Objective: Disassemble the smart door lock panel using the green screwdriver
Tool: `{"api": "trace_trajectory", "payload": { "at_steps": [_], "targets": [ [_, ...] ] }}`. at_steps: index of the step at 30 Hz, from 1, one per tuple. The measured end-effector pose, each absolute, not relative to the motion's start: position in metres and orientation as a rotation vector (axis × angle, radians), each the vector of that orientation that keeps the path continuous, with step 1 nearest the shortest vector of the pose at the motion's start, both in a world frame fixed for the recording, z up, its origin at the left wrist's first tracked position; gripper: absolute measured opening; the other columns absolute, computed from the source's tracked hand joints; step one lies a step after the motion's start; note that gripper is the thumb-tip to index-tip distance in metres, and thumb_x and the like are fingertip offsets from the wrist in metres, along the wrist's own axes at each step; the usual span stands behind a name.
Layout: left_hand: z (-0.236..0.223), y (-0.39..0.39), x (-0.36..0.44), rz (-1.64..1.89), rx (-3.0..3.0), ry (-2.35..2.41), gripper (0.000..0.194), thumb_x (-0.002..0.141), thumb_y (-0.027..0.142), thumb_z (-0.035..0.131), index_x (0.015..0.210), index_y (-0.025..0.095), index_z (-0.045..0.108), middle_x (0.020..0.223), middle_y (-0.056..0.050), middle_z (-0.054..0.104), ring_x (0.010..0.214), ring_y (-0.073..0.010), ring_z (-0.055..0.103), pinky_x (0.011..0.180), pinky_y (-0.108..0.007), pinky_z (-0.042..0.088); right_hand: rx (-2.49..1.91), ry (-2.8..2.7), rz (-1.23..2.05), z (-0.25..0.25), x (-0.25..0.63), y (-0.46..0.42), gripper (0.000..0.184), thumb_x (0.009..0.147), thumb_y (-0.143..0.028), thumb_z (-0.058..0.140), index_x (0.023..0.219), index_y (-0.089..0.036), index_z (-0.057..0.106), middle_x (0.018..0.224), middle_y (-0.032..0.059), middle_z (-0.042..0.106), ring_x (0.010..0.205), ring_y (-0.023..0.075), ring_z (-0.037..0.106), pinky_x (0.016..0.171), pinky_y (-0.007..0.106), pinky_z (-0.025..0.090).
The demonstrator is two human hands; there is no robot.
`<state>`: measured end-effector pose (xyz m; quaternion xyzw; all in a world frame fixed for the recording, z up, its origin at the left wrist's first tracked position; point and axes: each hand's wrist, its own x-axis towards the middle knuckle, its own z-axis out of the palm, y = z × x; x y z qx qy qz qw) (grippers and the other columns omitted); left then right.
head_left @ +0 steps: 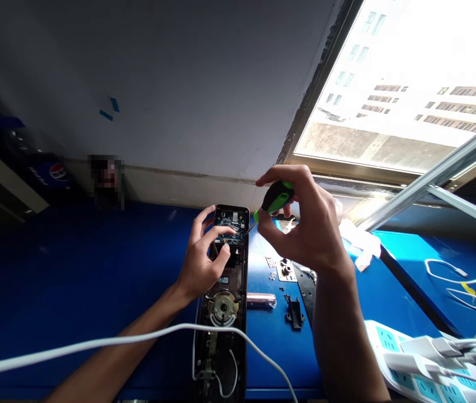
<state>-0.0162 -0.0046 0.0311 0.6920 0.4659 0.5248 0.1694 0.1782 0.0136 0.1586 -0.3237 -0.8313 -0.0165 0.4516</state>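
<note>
A long, dark, open device housing (244,291) lies lengthwise on the blue table, with a circuit board (234,219) at its far end. My left hand (202,254) holds the housing by its left side; index finger and thumb reach in over the board, the other fingers rest along the edge. In my right hand (307,224) is a green and black screwdriver (278,198), tilted, its shaft pointing down at the board's right edge. Whether the tip touches a screw is too small to tell. A round speaker-like part (223,307) sits lower in the housing.
Right of the housing lie a pink wrapped cylinder (262,301), a black plastic bracket (294,313), small screws (272,275) and a plate with round parts (286,271). A white cable (137,338) crosses in front. A power strip (405,372) with plugs stands at the right, below metal bars (439,168).
</note>
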Motion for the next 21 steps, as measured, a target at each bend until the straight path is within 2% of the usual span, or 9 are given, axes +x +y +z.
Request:
{"api": "trace_trajectory", "payload": {
  "at_steps": [3,5,9,14,18,21],
  "targets": [
    [0.0316,-0.0046,-0.0162,1.483,1.966,1.328,0.024,0.092,0.018,0.059,0.111,0.023,0.073,0.163,-0.007,0.035,0.153,-0.0327,0.04,0.129,-0.056,0.033,-0.801,-2.025,-0.082,0.1576,0.179,0.0149,0.035,0.085,-0.018,0.073,0.116,-0.025,0.059,0.101,0.0015,0.071,0.069,0.0122,0.063,0.063,0.03,0.058],
    [0.0319,-0.0044,-0.016,1.482,1.966,1.33,0.024,0.092,0.019,0.059,0.111,0.023,0.073,0.163,-0.008,0.035,0.153,-0.033,0.041,0.129,-0.057,0.033,-0.796,-2.015,-0.091,0.1574,0.1802,0.0156,0.03,0.088,-0.016,0.07,0.115,-0.025,0.06,0.101,0.0017,0.071,0.07,0.0124,0.064,0.064,0.03,0.059],
    [0.0324,-0.0042,-0.0155,1.48,1.958,1.333,0.023,0.092,0.02,0.06,0.11,0.023,0.073,0.163,-0.008,0.036,0.151,-0.0339,0.043,0.127,-0.058,0.036,-0.807,-2.036,-0.056,0.1578,0.1815,0.0148,0.04,0.085,-0.011,0.064,0.122,-0.025,0.058,0.107,0.0029,0.072,0.067,0.0118,0.062,0.063,0.032,0.059],
    [0.0322,-0.0043,-0.0158,1.488,1.965,1.323,0.023,0.092,0.019,0.06,0.109,0.023,0.074,0.163,-0.008,0.036,0.152,-0.0335,0.041,0.129,-0.058,0.033,-0.825,-2.02,-0.058,0.1583,0.1805,0.0143,0.034,0.088,-0.022,0.074,0.118,-0.025,0.058,0.103,0.0019,0.073,0.072,0.0135,0.065,0.067,0.033,0.061],
    [0.032,-0.0039,-0.0156,1.485,1.952,1.332,0.022,0.092,0.02,0.06,0.109,0.024,0.074,0.163,-0.008,0.037,0.15,-0.0339,0.044,0.127,-0.057,0.036,-0.814,-2.066,0.016,0.1605,0.1799,0.0119,0.04,0.087,-0.01,0.063,0.123,-0.026,0.055,0.103,0.0013,0.071,0.07,0.0123,0.063,0.066,0.033,0.06],
    [0.0316,-0.0038,-0.0154,1.488,1.955,1.333,0.022,0.092,0.02,0.06,0.109,0.024,0.074,0.163,-0.008,0.037,0.15,-0.0342,0.044,0.127,-0.057,0.036,-0.841,-2.075,0.023,0.1614,0.1802,0.0109,0.043,0.084,-0.01,0.064,0.123,-0.026,0.055,0.103,0.0014,0.07,0.069,0.0126,0.061,0.063,0.032,0.058]
  ]
}}
